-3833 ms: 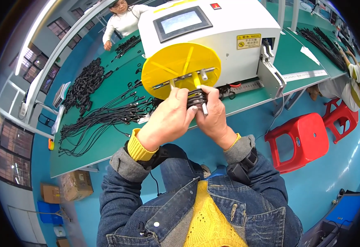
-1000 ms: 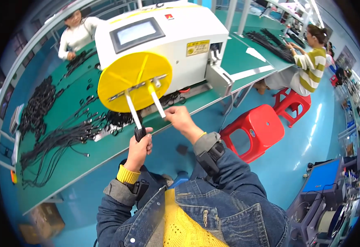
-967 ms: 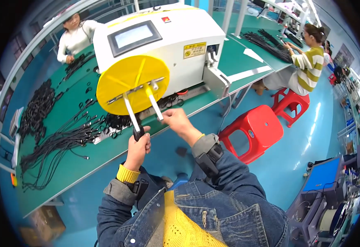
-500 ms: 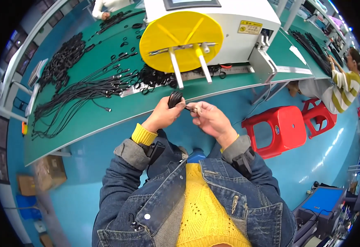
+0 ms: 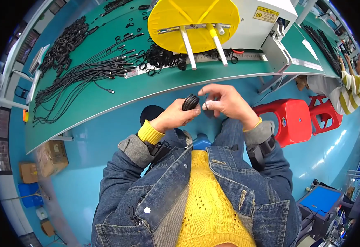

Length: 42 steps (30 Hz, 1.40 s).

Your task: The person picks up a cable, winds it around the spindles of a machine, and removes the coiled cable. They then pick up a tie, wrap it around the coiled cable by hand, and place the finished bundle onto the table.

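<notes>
Cable, black and wound into one small coil [image 5: 190,101], sits in front of the person's chest, just near of the bench edge. The left hand [image 5: 175,116] has its fingers closed round the lower part of that coil, pinching it upright. The right hand [image 5: 226,102] is just to the right of it, thumb and forefinger pressed together on what looks like the thin loose end of the cable; the other fingers are spread above. The two hands nearly touch.

Farther off runs one long green bench [image 5: 106,94]. On it, straight ahead, stands one white machine [image 5: 266,16] with one round yellow disc [image 5: 193,18] on its near face; two pale rods [image 5: 187,45] stick out from the disc toward the person. Under the disc lies a heap of small black coils [image 5: 163,57], too many and too tangled to count. To the left, long black cables [image 5: 81,74] lie spread in a loose bundle, and another pile of them [image 5: 62,41] lies at the far left.

Right of the person stand two red plastic stools [image 5: 287,121]. A second person in a striped sleeve [image 5: 355,92] sits at the far right. At the near left, cardboard boxes [image 5: 50,156] rest on the blue floor.
</notes>
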Each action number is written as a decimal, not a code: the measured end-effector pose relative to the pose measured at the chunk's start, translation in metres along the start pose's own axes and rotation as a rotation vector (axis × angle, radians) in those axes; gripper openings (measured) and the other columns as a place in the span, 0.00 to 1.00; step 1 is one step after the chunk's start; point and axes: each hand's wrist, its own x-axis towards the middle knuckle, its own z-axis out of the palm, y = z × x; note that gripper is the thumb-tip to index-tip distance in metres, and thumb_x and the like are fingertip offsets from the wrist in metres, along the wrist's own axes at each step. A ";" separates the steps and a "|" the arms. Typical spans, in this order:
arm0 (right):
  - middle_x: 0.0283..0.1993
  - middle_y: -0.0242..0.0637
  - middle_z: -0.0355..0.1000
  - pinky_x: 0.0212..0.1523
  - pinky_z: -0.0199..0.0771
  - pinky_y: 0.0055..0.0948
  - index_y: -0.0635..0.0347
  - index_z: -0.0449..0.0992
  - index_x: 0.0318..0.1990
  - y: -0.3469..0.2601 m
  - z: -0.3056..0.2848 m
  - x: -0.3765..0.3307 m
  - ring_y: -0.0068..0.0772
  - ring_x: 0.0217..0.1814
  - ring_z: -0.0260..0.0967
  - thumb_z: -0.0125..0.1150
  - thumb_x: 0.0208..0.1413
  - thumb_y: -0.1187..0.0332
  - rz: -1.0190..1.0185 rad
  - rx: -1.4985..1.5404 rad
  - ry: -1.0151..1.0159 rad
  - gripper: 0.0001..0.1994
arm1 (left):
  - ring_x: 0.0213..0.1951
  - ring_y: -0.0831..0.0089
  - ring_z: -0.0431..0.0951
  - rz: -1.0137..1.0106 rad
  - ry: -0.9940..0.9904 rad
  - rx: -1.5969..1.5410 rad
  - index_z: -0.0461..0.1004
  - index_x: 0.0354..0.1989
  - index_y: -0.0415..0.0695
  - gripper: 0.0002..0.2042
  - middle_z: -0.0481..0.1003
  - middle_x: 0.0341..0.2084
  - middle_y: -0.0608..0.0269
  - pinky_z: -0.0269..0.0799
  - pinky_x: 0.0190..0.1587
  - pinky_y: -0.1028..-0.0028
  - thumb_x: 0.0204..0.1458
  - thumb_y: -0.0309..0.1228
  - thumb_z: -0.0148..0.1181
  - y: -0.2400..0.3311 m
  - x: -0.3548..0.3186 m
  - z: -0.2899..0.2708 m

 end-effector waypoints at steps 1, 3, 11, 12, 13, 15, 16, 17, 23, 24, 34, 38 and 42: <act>0.25 0.35 0.70 0.24 0.66 0.26 0.62 0.68 0.42 -0.006 -0.002 0.003 0.25 0.27 0.69 0.63 0.43 0.69 -0.120 -0.240 -0.002 0.17 | 0.15 0.85 0.60 -0.008 -0.002 0.076 0.66 0.27 0.42 0.08 0.64 0.16 0.73 0.55 0.16 0.81 0.51 0.33 0.55 0.000 0.000 0.002; 0.25 0.36 0.70 0.25 0.67 0.28 0.62 0.68 0.42 -0.013 0.001 0.006 0.27 0.28 0.70 0.65 0.40 0.68 -0.238 -0.475 -0.006 0.20 | 0.16 0.85 0.61 -0.032 0.014 0.144 0.67 0.27 0.42 0.08 0.64 0.15 0.73 0.56 0.17 0.80 0.51 0.32 0.55 0.004 -0.001 0.008; 0.27 0.40 0.71 0.25 0.68 0.30 0.65 0.65 0.43 0.009 0.019 0.018 0.28 0.32 0.71 0.64 0.39 0.70 -0.393 -0.812 -0.066 0.22 | 0.21 0.85 0.61 0.052 0.091 0.269 0.69 0.31 0.39 0.06 0.64 0.17 0.73 0.59 0.23 0.78 0.46 0.26 0.56 -0.002 0.000 0.015; 0.27 0.39 0.71 0.23 0.67 0.28 0.65 0.65 0.42 0.014 0.016 0.015 0.27 0.31 0.71 0.62 0.42 0.70 -0.241 -0.381 -0.050 0.19 | 0.21 0.85 0.60 0.040 0.119 0.208 0.69 0.33 0.39 0.07 0.64 0.17 0.73 0.59 0.24 0.79 0.46 0.25 0.56 0.000 -0.004 0.015; 0.27 0.38 0.71 0.22 0.67 0.26 0.65 0.66 0.41 0.017 0.012 0.011 0.26 0.30 0.71 0.59 0.44 0.71 -0.088 0.048 -0.032 0.16 | 0.21 0.86 0.60 0.028 0.146 0.146 0.69 0.34 0.38 0.08 0.64 0.18 0.73 0.58 0.24 0.79 0.45 0.24 0.57 0.002 -0.005 0.013; 0.27 0.37 0.71 0.21 0.66 0.25 0.64 0.66 0.40 0.023 0.013 0.005 0.25 0.29 0.71 0.57 0.47 0.71 0.070 0.479 -0.020 0.13 | 0.21 0.86 0.60 0.022 0.151 0.055 0.68 0.37 0.39 0.11 0.64 0.18 0.73 0.58 0.23 0.81 0.43 0.24 0.58 0.006 -0.010 0.009; 0.28 0.36 0.71 0.20 0.66 0.23 0.64 0.66 0.39 0.033 0.014 0.006 0.24 0.28 0.70 0.54 0.49 0.71 0.096 0.456 0.022 0.11 | 0.21 0.87 0.61 0.017 0.154 -0.035 0.67 0.39 0.39 0.15 0.64 0.19 0.73 0.57 0.23 0.82 0.41 0.24 0.60 0.006 -0.012 0.006; 0.28 0.35 0.71 0.19 0.65 0.22 0.63 0.67 0.38 0.041 0.015 0.007 0.24 0.26 0.70 0.51 0.51 0.71 0.120 0.430 0.065 0.08 | 0.21 0.87 0.61 0.016 0.155 -0.124 0.67 0.42 0.39 0.18 0.64 0.20 0.73 0.57 0.22 0.84 0.39 0.24 0.62 0.008 -0.011 0.005; 0.22 0.37 0.71 0.18 0.67 0.25 0.62 0.69 0.34 0.023 0.030 0.010 0.27 0.19 0.69 0.51 0.52 0.66 -0.145 0.084 0.289 0.09 | 0.25 0.87 0.59 0.201 0.091 0.109 0.67 0.44 0.43 0.24 0.60 0.21 0.76 0.57 0.26 0.83 0.35 0.25 0.66 0.003 -0.011 0.008; 0.20 0.40 0.70 0.19 0.67 0.30 0.62 0.69 0.33 0.018 0.036 0.008 0.33 0.19 0.69 0.53 0.52 0.62 -0.223 -0.203 0.319 0.11 | 0.27 0.85 0.61 0.232 0.074 0.117 0.67 0.44 0.42 0.23 0.62 0.23 0.75 0.59 0.28 0.82 0.36 0.26 0.66 -0.001 -0.012 0.011; 0.19 0.50 0.70 0.25 0.71 0.46 0.63 0.66 0.26 0.001 0.077 0.016 0.51 0.23 0.70 0.54 0.48 0.49 -0.247 -0.870 0.393 0.22 | 0.34 0.73 0.74 0.249 0.248 0.503 0.69 0.39 0.37 0.17 0.75 0.32 0.59 0.69 0.36 0.71 0.40 0.30 0.64 -0.029 -0.007 0.009; 0.21 0.51 0.71 0.27 0.71 0.46 0.64 0.67 0.28 0.011 0.076 0.025 0.52 0.25 0.71 0.52 0.49 0.49 -0.171 -0.831 0.380 0.22 | 0.36 0.70 0.75 0.288 0.161 0.429 0.70 0.40 0.37 0.17 0.75 0.35 0.56 0.69 0.37 0.70 0.41 0.30 0.63 -0.027 -0.008 0.009; 0.23 0.51 0.71 0.30 0.71 0.46 0.66 0.68 0.29 0.012 0.076 0.025 0.53 0.27 0.71 0.49 0.51 0.50 -0.110 -0.801 0.280 0.22 | 0.40 0.71 0.72 0.267 0.090 0.476 0.69 0.42 0.37 0.21 0.72 0.40 0.61 0.68 0.41 0.69 0.38 0.28 0.66 -0.014 -0.009 0.014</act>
